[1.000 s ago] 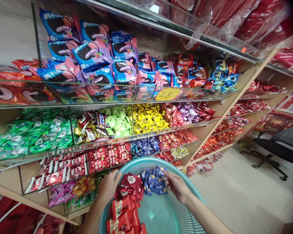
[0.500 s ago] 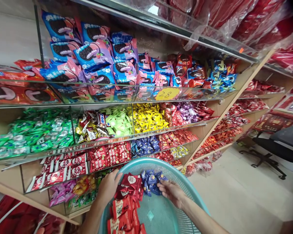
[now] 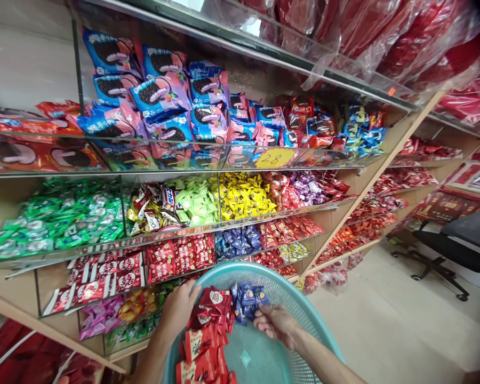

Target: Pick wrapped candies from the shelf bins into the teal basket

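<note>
Glass shelves [image 3: 364,184] hold glossy sweets. Near, a round teal mesh basket [image 3: 264,354] carries crinkly red packets [image 3: 208,333] and blue packets [image 3: 246,298] at its far side. The left hand [image 3: 178,309] clasps its rim; the right hand [image 3: 278,324] — shifted left since — touches the blue, grip unclear.

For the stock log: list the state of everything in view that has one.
teal basket, partly filled, mesh bottom showing.
red candy packets, piled at the basket's left.
blue candy packets, heaped at its far side.
left hand, curled over the basket's rim.
right hand, fingertips on the blue candy packets, grip unclear.
office chair, unoccupied.
</note>
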A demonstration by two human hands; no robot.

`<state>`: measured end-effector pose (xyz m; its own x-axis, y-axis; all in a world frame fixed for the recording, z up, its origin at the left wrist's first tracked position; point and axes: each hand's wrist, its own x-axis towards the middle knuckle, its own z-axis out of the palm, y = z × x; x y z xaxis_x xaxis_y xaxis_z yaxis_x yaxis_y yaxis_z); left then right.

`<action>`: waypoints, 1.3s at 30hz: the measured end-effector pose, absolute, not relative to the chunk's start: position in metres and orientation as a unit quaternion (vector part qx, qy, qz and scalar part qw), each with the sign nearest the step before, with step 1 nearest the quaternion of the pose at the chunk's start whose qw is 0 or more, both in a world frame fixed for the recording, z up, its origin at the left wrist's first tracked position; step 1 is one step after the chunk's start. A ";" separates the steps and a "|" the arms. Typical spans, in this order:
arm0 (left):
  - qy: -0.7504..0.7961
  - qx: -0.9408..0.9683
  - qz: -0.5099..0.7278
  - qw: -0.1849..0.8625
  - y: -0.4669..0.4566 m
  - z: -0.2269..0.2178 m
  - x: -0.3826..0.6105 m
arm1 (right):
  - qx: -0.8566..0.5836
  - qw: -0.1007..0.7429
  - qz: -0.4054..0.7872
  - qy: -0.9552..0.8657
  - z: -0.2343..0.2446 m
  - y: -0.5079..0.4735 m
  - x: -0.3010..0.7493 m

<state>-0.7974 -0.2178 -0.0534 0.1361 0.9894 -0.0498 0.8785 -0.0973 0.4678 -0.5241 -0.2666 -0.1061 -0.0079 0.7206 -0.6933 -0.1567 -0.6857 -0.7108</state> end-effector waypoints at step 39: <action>0.677 0.690 0.146 0.210 -0.230 -0.056 -0.802 | -0.574 -0.109 -0.074 -0.808 -0.013 -0.074 -0.509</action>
<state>-0.8022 -0.2305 -0.0560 0.0397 0.9958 -0.0828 0.8731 0.0058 0.4875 -0.5087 -0.0737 -0.0127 -0.3167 0.9442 -0.0907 0.9122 0.3293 0.2439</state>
